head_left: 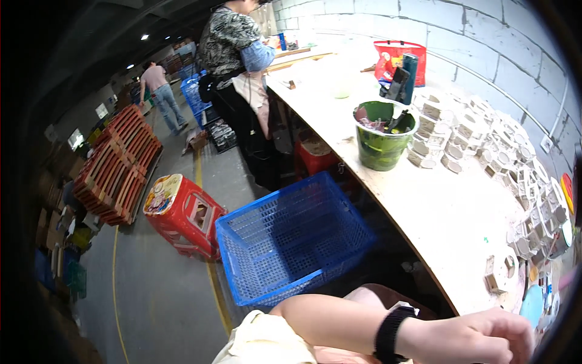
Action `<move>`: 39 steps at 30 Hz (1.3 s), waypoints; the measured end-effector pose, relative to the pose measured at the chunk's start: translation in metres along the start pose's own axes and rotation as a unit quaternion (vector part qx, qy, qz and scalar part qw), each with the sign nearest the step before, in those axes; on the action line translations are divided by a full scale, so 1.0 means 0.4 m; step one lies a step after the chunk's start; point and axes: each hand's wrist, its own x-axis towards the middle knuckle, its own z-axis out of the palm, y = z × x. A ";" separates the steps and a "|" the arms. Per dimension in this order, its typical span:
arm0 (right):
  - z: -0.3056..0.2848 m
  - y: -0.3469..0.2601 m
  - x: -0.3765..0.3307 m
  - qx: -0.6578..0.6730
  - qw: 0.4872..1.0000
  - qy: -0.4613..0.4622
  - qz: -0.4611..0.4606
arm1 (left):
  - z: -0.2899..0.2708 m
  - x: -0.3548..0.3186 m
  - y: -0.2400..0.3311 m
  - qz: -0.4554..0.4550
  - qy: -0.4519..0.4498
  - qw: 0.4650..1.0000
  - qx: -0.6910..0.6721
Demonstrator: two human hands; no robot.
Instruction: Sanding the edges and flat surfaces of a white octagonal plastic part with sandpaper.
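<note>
My left hand (pixel 479 337) is at the lower right, with a black band on its wrist. Its fingers curl inward by the table's near edge, and whatever they may hold is hidden. Just beyond it lies a white, angular ring-shaped piece (pixel 500 273). Many similar off-white pieces (pixel 467 130) are heaped along the wall side of the white table (pixel 418 194). My right hand does not show.
A blue plastic crate (pixel 273 297) stands left of the table, beside a red stool (pixel 188 212). On the table are a green bucket (pixel 382 148) and a red bag (pixel 418 54). One co-worker (pixel 227 45) stands at the far end; another person (pixel 160 91) is farther back near wooden pallets (pixel 118 167).
</note>
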 end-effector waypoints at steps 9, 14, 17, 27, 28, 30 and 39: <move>-0.130 -0.506 0.096 -0.456 0.372 -0.107 0.802 | 0.165 -0.027 0.136 0.204 0.248 0.906 0.276; -0.123 -0.515 0.122 -0.450 0.356 -0.020 0.819 | 0.124 -0.055 0.126 0.263 0.251 0.888 0.281; -0.109 -0.511 0.111 -0.461 0.354 -0.023 0.813 | 0.148 -0.089 0.117 0.308 0.253 0.859 0.322; -0.129 -0.498 0.117 -0.454 0.381 -0.054 0.804 | 0.098 -0.124 0.060 0.429 0.221 0.801 0.353; -0.136 -0.499 0.121 -0.458 0.374 -0.084 0.802 | 0.092 -0.122 0.056 0.441 0.215 0.798 0.350; -0.146 -0.505 0.101 -0.465 0.378 -0.072 0.797 | 0.081 -0.114 0.047 0.463 0.201 0.790 0.349; -0.140 -0.491 0.102 -0.488 0.339 -0.125 0.795 | 0.177 -0.163 0.136 0.554 0.124 0.613 0.550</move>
